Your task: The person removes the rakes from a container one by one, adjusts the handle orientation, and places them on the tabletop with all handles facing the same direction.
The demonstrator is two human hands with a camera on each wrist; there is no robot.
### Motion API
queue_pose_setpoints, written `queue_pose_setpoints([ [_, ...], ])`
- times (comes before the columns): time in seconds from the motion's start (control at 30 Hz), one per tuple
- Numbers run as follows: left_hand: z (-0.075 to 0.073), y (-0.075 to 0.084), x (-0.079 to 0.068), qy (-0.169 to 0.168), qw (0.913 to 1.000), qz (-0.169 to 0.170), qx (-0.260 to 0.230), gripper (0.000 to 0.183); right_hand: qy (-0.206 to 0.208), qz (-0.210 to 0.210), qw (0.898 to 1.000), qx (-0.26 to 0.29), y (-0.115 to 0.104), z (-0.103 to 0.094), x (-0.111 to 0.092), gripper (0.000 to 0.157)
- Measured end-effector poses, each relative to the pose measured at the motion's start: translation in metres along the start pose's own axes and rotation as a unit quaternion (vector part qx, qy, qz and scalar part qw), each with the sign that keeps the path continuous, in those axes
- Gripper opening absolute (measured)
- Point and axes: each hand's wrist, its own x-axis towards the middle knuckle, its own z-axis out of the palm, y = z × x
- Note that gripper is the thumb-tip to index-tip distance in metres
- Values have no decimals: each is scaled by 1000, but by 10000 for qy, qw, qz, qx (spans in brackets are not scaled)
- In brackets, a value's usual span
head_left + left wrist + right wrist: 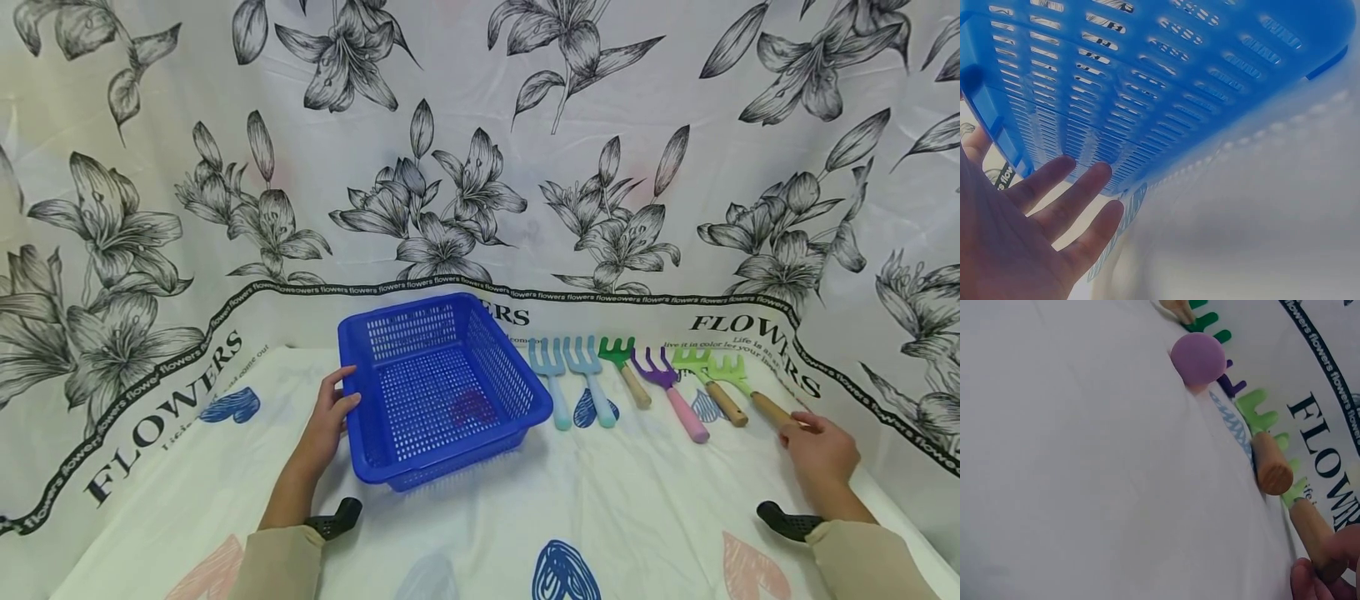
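A blue perforated plastic basket point(442, 383) stands left of the middle. My left hand point(333, 412) holds its left rim, with thumb and index finger at the edge. In the left wrist view, the other fingers point(1085, 187) spread below the rim beside the slotted side wall. My right hand point(821, 450) pinches the end of the wooden handle of a light green garden hand fork point(761, 402), the rightmost in a row. Its handle point(1313, 531) sits between thumb and fingers in the right wrist view, and its tines lie on the cloth.
Left of the held fork lie another light green fork point(712, 387), a purple one with a pink handle point(678, 400), a dark green one point(626, 371) and two light blue ones point(592, 383). White printed cloth point(465, 542) covers the table; a flowered curtain point(450, 125) rises behind.
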Motion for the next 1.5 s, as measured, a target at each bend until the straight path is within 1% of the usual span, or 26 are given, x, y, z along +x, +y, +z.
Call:
queue_pose_setpoints([
  [0.03, 0, 5, -2, -19, 10000, -20, 9, 59, -24, -10, 10000, -95, 0, 0, -1, 46],
  [0.07, 0, 7, -3, -31, 10000, -26, 5, 59, -39, -16, 9998, -185, 1, 0, -2, 46],
  [0.17, 0, 8, -3, -56, 10000, -38, -4, 58, -57, -32, 9990, -431, 1, 1, -3, 45],
  [0.27, -1, -7, 5, -22, 10000, 42, -3, 58, -111, -61, 9981, -605, 3, 3, -3, 44],
  [0.43, -1, -10, 5, 5, 9999, 99, 22, 58, -161, -68, 9971, -744, 8, 6, 1, 45],
  [0.67, 0, -8, 5, 9, 10000, 75, 6, 58, -199, -76, 9960, -865, 10, 6, 6, 46],
  [0.93, 0, -7, 4, 6, 10000, 91, -4, 58, -298, -59, 9951, -940, 11, 6, 6, 47],
  [1.07, 0, -7, 4, 5, 10000, 82, 5, 58, -323, -25, 9950, -944, 10, 5, 4, 47],
  [1.33, -1, -8, 4, -10, 10000, 66, -2, 59, -300, -111, 9957, -868, 6, -1, -3, 49],
  [1.5, -1, -8, 4, -43, 9999, 101, -86, 60, -365, -260, 9943, -970, 5, -5, -8, 49],
])
